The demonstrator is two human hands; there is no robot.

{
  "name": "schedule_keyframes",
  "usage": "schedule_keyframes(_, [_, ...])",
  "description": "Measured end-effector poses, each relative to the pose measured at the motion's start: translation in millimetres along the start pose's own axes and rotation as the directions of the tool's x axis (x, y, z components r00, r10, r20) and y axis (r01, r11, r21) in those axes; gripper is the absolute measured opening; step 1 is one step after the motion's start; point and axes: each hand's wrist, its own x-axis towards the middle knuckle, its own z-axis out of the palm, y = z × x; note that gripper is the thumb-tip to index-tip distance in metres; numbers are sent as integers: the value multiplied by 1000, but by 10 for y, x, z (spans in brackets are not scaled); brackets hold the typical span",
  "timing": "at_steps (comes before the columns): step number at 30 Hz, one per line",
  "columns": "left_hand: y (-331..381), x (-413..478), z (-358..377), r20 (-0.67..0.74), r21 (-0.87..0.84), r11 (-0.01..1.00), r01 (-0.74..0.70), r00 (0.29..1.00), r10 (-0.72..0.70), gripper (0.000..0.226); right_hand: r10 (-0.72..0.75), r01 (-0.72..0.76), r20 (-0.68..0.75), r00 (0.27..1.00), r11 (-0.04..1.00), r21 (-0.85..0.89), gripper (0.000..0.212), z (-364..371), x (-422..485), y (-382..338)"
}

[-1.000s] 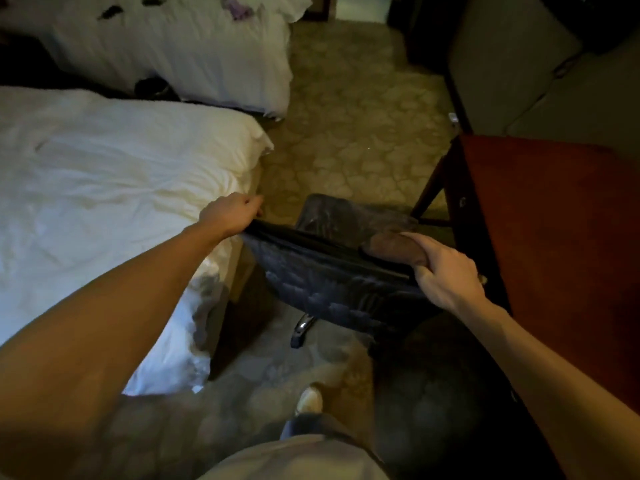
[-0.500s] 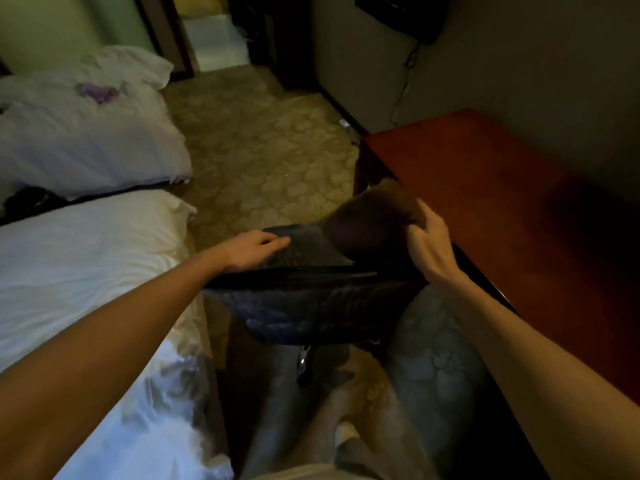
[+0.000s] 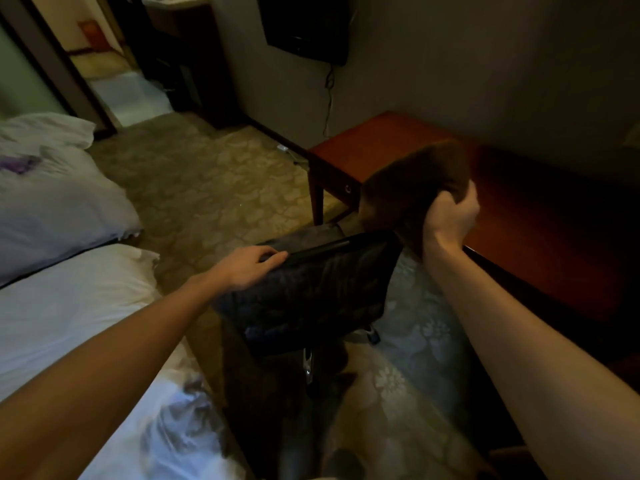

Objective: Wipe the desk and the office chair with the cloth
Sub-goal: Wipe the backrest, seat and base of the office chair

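Brown and bunched, the cloth [image 3: 412,188] sits in the right hand [image 3: 450,216], whose fingers and thumb are curled tight round its lower part. It hangs in the air above the front edge of the reddish wooden table [image 3: 381,147], near the left front corner, and seems not to touch the wood. The left hand [image 3: 249,265] holds the office chair [image 3: 311,296] by the left end of its top rail, fingers bent over it. The chair stands on the carpet [image 3: 207,188] between the bed [image 3: 69,306] and the table, the right corner of its back just below the cloth. Several things could go wrong from here, I judge. A castor [image 3: 372,336] shows beneath the chair, so a lean or push from the left hand may send it rolling or turning into the table's front edge or leg. The cloth's loose lower fold hangs close to the chair's back and could snag there on the way down. Gripped in such a wad, it would meet the table top with only a small patch and leave strips unwiped, and the dim light makes missed dust hard to spot. A cable [image 3: 328,98] dangles from the wall-mounted television [image 3: 308,29] towards the table's back left corner, where a wide sweep might catch it. No brand, label or writing can be read anywhere, and the screen is dark.
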Motion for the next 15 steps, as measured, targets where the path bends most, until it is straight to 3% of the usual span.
schedule_keyframes(3, [-46, -33, 6, -24, 12, 999, 42, 999, -42, 73, 31, -25, -149, 988, 999, 38, 48, -183, 42, 23])
schedule_keyframes(8, [-18, -45, 112, -136, 51, 997, 54, 990, -46, 93, 5, -13, -231, 973, 999, -30, 49, -512, 80, 278])
schedule_keyframes(12, [-37, -2, 244, -313, 189, 979, 75, 950, -12, 91, 79, -86, -181, 980, 996, -32, 53, -599, 228, 636])
schedule_keyframes(15, [-43, 39, 316, -390, 264, 961, 85, 920, 26, 97, 79, -81, -33, 996, 993, -80, 61, -471, 299, 1009])
